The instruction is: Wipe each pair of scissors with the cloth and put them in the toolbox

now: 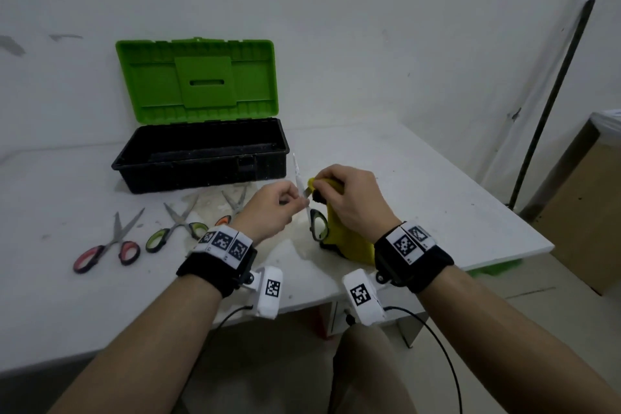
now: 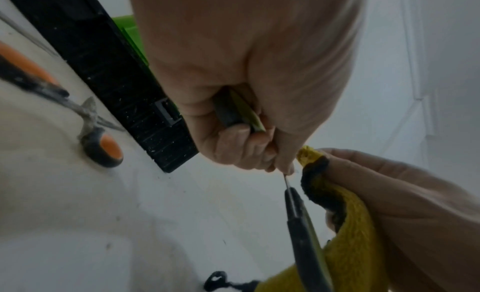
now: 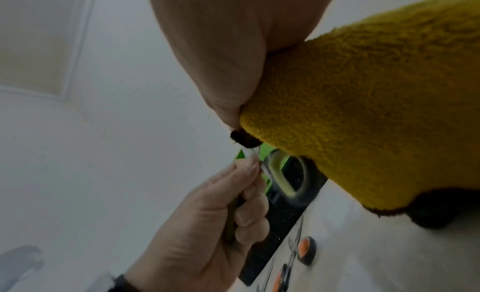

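My left hand [image 1: 285, 203] grips one handle of a spread-open pair of green-and-black scissors [image 1: 318, 228]. One blade points up toward the toolbox, and the free handle ring [image 3: 280, 177] hangs down. My right hand [image 1: 324, 183] pinches a yellow cloth [image 1: 349, 242] with a dark hem against the scissors just beside the left fingers [image 2: 241, 152]. The cloth [image 3: 363, 111] drapes down to the table. The toolbox [image 1: 201, 175] has a black base and a raised green lid, and stands open behind the hands.
Three more pairs lie on the white table [image 1: 437, 198] in front of the toolbox: red-handled scissors [image 1: 107, 245], green-handled scissors [image 1: 174, 228] and orange-handled scissors [image 1: 232, 210]. The table's edge runs close on the right. A dark pole [image 1: 551, 104] leans on the wall beside a cardboard box [image 1: 584, 212].
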The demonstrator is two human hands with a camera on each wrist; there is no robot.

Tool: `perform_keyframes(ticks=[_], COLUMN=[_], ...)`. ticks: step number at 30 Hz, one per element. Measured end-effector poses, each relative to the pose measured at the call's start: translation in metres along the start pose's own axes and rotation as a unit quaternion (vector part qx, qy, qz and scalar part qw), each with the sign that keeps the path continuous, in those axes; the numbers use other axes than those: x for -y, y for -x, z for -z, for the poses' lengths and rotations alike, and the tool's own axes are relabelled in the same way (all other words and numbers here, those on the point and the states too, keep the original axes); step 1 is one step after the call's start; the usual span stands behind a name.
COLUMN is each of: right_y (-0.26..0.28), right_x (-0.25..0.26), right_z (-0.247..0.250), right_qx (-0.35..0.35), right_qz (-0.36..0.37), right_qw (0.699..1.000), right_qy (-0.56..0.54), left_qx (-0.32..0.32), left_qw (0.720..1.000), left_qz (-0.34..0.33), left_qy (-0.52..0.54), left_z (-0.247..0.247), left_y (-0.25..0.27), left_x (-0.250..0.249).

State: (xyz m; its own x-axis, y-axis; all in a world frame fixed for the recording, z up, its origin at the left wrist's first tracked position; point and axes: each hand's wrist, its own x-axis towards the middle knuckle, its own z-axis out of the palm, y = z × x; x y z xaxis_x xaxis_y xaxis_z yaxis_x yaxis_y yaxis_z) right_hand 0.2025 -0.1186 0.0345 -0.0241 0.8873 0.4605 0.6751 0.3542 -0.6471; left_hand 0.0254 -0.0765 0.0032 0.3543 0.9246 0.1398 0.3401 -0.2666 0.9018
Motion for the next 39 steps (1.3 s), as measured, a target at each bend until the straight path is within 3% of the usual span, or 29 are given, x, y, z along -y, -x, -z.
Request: perform_keyframes(ticks=[3,9,15,22,28,33,39], right_y=[0.001,-0.015,-0.004,-0.013,-0.003,-0.012,-0.012], right_x=[0.005,0.006,0.021,0.009,0.016,0.005,-0.002], right_z=[-0.01,-0.005,-0.019,-0.008,-0.023,-0.015,-0.009], right_qx=[0.008,-0.053,-0.002,-0.073,0.003,-0.026,-0.04], right_qz=[0.007,-0.018,0.043,-0.006,0.031,-0.01,-0.035], right_qw=[1.0,0.998,0.999,0.997,0.999,0.999,0.999], right_qy=[0.02,-0.007,0.021,0.008,0.033,0.035,-0.003], left_qx=[0.007,0.002,0.006,0.008,0.015,0.009,0.035], left_qw=[1.0,1.0,0.999,0.998,0.998,0.994,0.997], left_qz=[-0.017,-0.012,-0.033,-0.034,-0.031,-0.045,0.057], left_qy=[-0.011,-0.025,-0.032,-0.061,-0.06,-0.099,-0.035], left_z=[0.008,0.026,0.029,0.027,0.026,0.027,0.025], left_y=[0.004,0.01,0.009,0.013,0.012,0.013,0.015], left_x=[-0.004,0.006,-0.003,0.0,-0.005,-0.005,0.001])
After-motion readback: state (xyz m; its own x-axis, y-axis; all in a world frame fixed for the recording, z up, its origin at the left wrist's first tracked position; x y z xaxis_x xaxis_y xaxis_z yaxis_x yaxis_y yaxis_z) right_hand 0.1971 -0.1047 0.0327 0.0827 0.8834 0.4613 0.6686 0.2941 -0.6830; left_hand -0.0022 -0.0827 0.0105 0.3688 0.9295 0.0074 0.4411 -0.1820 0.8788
